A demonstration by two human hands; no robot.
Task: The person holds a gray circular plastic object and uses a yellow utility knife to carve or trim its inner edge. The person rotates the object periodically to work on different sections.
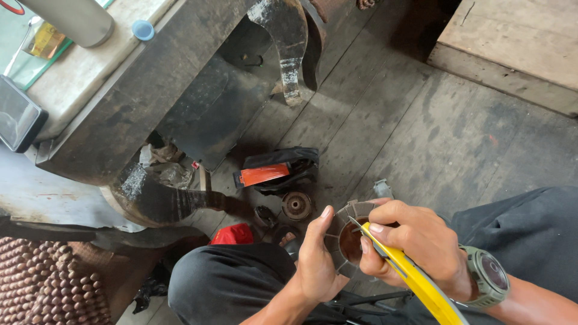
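Observation:
My left hand (317, 256) grips a round slotted metal core (346, 238), brown inside with grey paper-like liners around its rim, held above my lap. My right hand (415, 244) holds a yellow utility knife (415, 280). Its blade tip rests at the core's upper rim. A green wristwatch (489, 275) sits on my right wrist. My dark trousers (229, 283) fill the bottom of the view.
A black and orange power tool (274, 171) lies on the dark wooden floor beside a round rusty part (296, 206). A red object (232, 235) lies by my knee. A dark heavy table (150, 102) stands upper left, a wooden platform (518, 48) upper right, a beaded seat cover (48, 283) lower left.

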